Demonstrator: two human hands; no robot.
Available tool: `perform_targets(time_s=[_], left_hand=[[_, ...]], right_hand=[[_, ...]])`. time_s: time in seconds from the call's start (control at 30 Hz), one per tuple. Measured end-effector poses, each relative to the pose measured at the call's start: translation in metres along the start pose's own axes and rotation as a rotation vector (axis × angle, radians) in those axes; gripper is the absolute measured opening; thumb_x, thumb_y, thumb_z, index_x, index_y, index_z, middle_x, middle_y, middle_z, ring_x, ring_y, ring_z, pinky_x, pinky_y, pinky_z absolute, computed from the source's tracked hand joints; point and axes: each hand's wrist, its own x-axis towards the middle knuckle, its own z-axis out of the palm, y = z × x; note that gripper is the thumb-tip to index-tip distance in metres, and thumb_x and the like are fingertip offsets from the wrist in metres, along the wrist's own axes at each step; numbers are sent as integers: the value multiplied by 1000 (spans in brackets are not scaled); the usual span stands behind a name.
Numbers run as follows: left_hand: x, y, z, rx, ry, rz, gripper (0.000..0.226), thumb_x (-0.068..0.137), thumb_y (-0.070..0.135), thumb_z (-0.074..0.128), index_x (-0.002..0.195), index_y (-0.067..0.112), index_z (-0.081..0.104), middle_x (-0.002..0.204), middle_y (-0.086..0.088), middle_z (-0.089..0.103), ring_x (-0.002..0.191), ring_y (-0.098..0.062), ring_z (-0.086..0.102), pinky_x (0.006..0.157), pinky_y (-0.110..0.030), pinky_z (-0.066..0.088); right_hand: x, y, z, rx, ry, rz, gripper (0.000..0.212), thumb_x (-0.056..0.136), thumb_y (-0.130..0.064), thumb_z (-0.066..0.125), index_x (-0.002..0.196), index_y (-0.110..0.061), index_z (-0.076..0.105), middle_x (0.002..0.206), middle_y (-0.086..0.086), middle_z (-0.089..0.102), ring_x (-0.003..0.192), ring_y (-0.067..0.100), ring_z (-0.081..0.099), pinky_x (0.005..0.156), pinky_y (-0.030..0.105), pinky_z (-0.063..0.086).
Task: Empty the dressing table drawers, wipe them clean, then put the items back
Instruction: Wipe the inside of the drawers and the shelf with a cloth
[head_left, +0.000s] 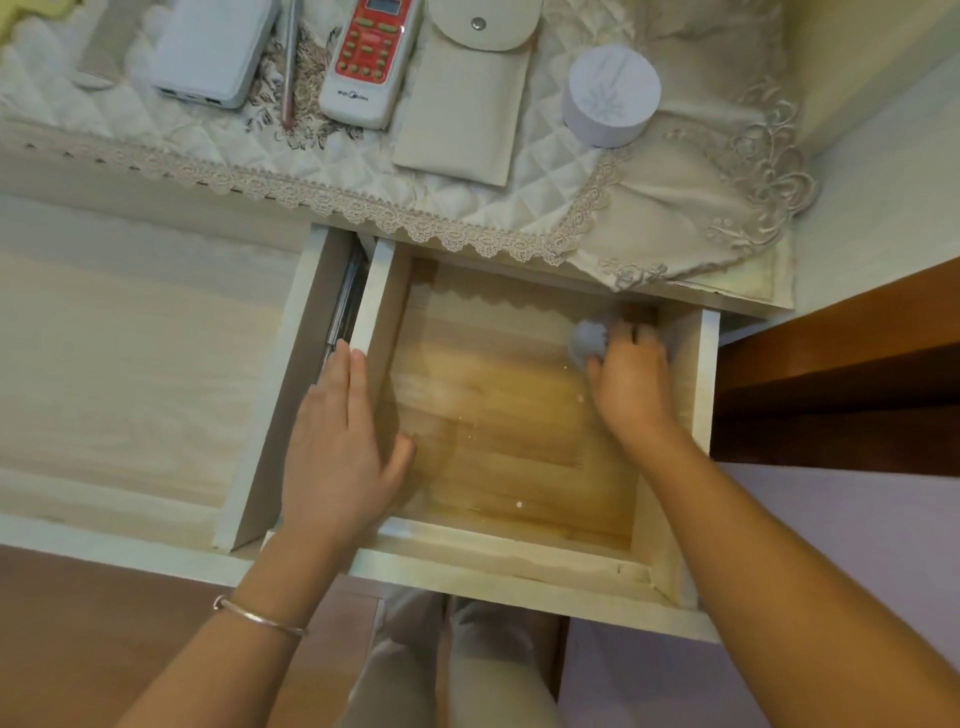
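The fingers (641, 338) of the right hand (631, 384) are curled tight around a bunched grey cloth (587, 340), pressing it onto the wooden floor of the open drawer (519, 564) at its far right corner, close to the right wall. The drawer is pulled well out from the desk (156, 171) and holds nothing but a few pale specks on its bottom. The left hand (337, 452) lies flat and spread, palm down, over the drawer's left wall, gripping nothing, thumb reaching inside. A thin bangle (254, 616) circles that wrist. On the quilted, lace-edged cover (545, 156) of the desk above lie a white power bank (208, 52), a pen (289, 62), a red-and-white remote control (366, 62), a beige snap pouch (467, 98) and a round white tin (613, 93).
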Motion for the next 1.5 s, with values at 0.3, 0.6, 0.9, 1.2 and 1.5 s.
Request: perform_targets(time_s=[0.3, 0.6, 0.9, 1.2, 1.5], left_hand=[[48, 3, -6, 98, 63, 144, 76, 84, 47, 29, 137, -7, 27, 145, -27, 28, 136, -35, 22, 111, -41, 17], [50, -5, 1, 139, 70, 242, 72, 83, 46, 37, 138, 0, 32, 146, -28, 22, 137, -35, 16, 110, -43, 17], [52, -9, 3, 97, 65, 294, 68, 84, 44, 34, 136, -1, 36, 146, -30, 20, 137, -39, 15, 109, -46, 17], [42, -19, -8, -29, -29, 377, 74, 90, 48, 37, 144, 2, 15, 152, -19, -3, 140, -29, -9, 113, -40, 2], [-10, -58, -9, -189, -222, 406, 80, 79, 66, 12, 136, 20, -22, 143, 7, -33, 136, -6, -25, 110, -24, -7]], right_hand=[[-86, 10, 13, -27, -102, 45, 54, 95, -16, 46, 143, -8, 22, 140, 15, 32, 124, 28, 38, 102, 33, 38], [32, -13, -7, -34, -6, 290, 40, 94, -13, 48, 130, 2, 41, 134, 20, 36, 122, 36, 36, 98, 38, 36], [-3, -5, -2, -24, 2, 208, 46, 89, -11, 55, 131, -1, 40, 131, 21, 44, 116, 38, 46, 94, 41, 40], [-121, 8, 11, 92, -220, 208, 39, 88, -17, 56, 125, -8, 50, 123, 13, 53, 108, 29, 52, 89, 35, 43], [-125, -68, 8, 481, -373, 35, 36, 83, -17, 63, 119, -14, 59, 112, 5, 65, 100, 19, 60, 81, 26, 44]])
